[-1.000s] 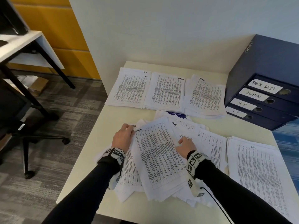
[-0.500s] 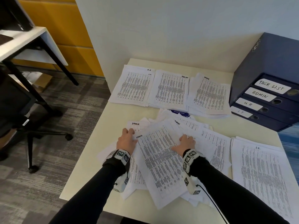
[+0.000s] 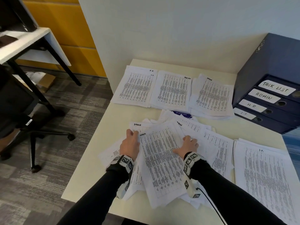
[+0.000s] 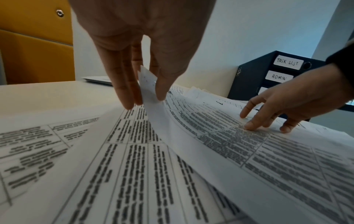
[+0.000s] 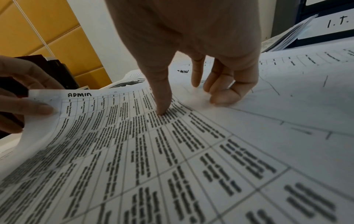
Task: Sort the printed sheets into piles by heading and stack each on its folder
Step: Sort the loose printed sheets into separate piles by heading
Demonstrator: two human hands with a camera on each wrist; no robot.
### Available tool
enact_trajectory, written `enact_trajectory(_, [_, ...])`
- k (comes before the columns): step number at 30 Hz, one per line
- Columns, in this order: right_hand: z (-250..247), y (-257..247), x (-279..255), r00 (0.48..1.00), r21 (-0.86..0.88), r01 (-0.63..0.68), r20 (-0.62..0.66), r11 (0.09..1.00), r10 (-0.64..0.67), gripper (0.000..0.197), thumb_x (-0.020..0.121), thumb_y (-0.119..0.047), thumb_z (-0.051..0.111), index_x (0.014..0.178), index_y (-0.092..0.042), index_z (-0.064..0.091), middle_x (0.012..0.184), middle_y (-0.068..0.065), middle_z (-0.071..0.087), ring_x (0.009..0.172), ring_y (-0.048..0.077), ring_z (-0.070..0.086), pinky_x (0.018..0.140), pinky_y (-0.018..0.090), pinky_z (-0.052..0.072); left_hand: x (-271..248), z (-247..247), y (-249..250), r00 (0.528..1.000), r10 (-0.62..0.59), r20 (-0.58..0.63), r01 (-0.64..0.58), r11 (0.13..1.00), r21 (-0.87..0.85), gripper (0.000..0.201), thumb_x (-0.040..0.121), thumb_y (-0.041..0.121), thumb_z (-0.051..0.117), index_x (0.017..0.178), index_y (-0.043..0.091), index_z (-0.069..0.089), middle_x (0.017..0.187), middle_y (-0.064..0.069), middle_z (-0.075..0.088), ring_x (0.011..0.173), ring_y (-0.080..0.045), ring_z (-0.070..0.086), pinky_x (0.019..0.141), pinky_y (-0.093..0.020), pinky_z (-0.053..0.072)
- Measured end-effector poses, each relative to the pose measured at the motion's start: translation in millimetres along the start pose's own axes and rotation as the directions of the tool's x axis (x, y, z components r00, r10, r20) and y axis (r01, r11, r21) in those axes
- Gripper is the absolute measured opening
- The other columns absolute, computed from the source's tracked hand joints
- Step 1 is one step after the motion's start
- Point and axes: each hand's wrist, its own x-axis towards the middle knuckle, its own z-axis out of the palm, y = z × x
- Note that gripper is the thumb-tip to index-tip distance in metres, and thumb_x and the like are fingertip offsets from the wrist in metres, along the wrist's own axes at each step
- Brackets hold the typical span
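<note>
A loose heap of printed sheets lies at the table's front middle. On top is a sheet headed ADMIN. My left hand pinches that sheet's top-left corner between thumb and fingers and holds it a little raised. My right hand presses its fingertips on the sheet's right side, thumb down on the print. Sorted piles lie behind: HR, TASK LIST, ADMIN. An I.T. pile lies at the right. Dark blue folders are stacked at the back right.
The cream table ends close to my left hand, with grey carpet below. An office chair and a white desk stand to the left. A white wall runs behind the sorted piles. A cable trails from my right wrist.
My left hand has curled round the top sheet's corner and raised it, so the ADMIN heading shows. The right hand stays pressed on the heap. The head view has shifted slightly.
</note>
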Motion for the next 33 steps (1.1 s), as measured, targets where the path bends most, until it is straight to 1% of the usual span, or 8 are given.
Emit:
enact_trajectory(5, [-0.6,3.6,-2.1,0.999,0.019,0.024,0.029,1.0,-0.025,0.07,0.073,-0.029,0.078,0.125,-0.015,0.035,0.131,0.016,0.031,0.12,0.032,0.036,0.098,0.042,0.038,2.5,0.6,-6.5,0.992,0.117,-0.042,-0.115,0.992,0.046,0.02,0.09,0.006,0.051,0.109,0.01,0.053,0.113,-0.008,0.046,0.059,-0.025,0.045,0.049,-0.032,0.036])
enact_trajectory(9, [-6.0,8.4,-1.8,0.998,0.023,0.037,0.041,0.999,-0.037,0.068,0.074,-0.029,0.077,0.127,-0.015,0.035,0.13,0.015,0.031,0.118,0.031,0.037,0.096,0.04,0.038,3.4,4.5,-10.9,0.984,0.176,-0.025,-0.176,0.984,0.0,0.011,0.092,0.012,0.051,0.102,0.013,0.057,0.102,-0.002,0.054,0.088,-0.025,0.055,0.06,-0.032,0.041])
enact_trajectory(14, [-8.5,9.2,-1.2,0.998,0.023,0.041,0.057,0.999,-0.042,0.061,0.076,-0.03,0.074,0.122,-0.016,0.039,0.129,0.014,0.033,0.116,0.031,0.037,0.095,0.038,0.037,6.0,11.7,-19.8,0.997,0.047,0.062,-0.041,0.994,-0.102,0.025,0.092,0.022,0.057,0.113,0.012,0.063,0.123,-0.006,0.043,0.113,-0.025,0.043,0.087,-0.037,0.046])
enact_trajectory(19, [-14.2,7.7,-1.0,0.997,0.07,0.067,0.035,0.995,-0.069,0.068,0.075,-0.039,0.073,0.13,-0.019,0.038,0.129,0.012,0.032,0.12,0.03,0.032,0.093,0.038,0.037,1.3,12.5,-18.7,0.98,0.168,0.109,-0.159,0.983,-0.087,0.02,0.089,0.028,0.062,0.107,0.023,0.065,0.144,-0.002,0.028,0.128,-0.022,0.033,0.102,-0.038,0.032])
enact_trajectory(25, [-20.9,3.7,5.8,0.99,-0.011,0.113,0.091,0.994,-0.111,0.048,0.081,-0.039,0.065,0.12,-0.015,0.05,0.124,0.011,0.041,0.117,0.029,0.036,0.096,0.041,0.038,-3.3,16.9,-25.3,0.979,0.142,0.145,-0.123,0.983,-0.135,0.023,0.088,0.037,0.061,0.108,0.027,0.064,0.144,0.001,0.027,0.129,-0.02,0.032,0.105,-0.04,0.026])
enact_trajectory(28, [-20.0,3.1,7.8,0.989,-0.004,0.115,0.09,0.993,-0.114,0.032,0.082,-0.035,0.062,0.11,-0.021,0.056,0.112,0.004,0.054,0.112,0.026,0.045,0.097,0.043,0.038,-0.9,16.4,-26.3,0.996,0.006,0.089,0.018,0.965,-0.261,0.031,0.092,0.045,0.051,0.118,0.028,0.057,0.13,-0.001,0.039,0.119,-0.02,0.043,0.102,-0.042,0.033])
enact_trajectory(31, [-18.0,3.9,8.8,0.988,0.063,0.114,0.097,0.992,-0.12,0.016,0.084,-0.027,0.06,0.097,-0.021,0.056,0.1,0.0,0.062,0.098,0.024,0.056,0.096,0.045,0.04,8.0,13.2,-26.4,0.991,-0.081,0.102,0.107,0.951,-0.29,0.03,0.093,0.029,0.053,0.122,0.022,0.049,0.113,-0.002,0.048,0.105,-0.021,0.052,0.094,-0.04,0.039])
enact_trajectory(33, [-17.3,5.3,10.0,0.986,0.136,0.112,0.105,0.984,-0.127,0.015,0.086,-0.022,0.059,0.099,-0.019,0.053,0.101,0.003,0.063,0.096,0.025,0.058,0.093,0.047,0.044,12.8,10.1,-25.5,0.984,-0.091,0.153,0.133,0.946,-0.295,0.027,0.09,0.02,0.057,0.116,0.022,0.051,0.099,0.002,0.052,0.092,-0.018,0.053,0.093,-0.039,0.041])
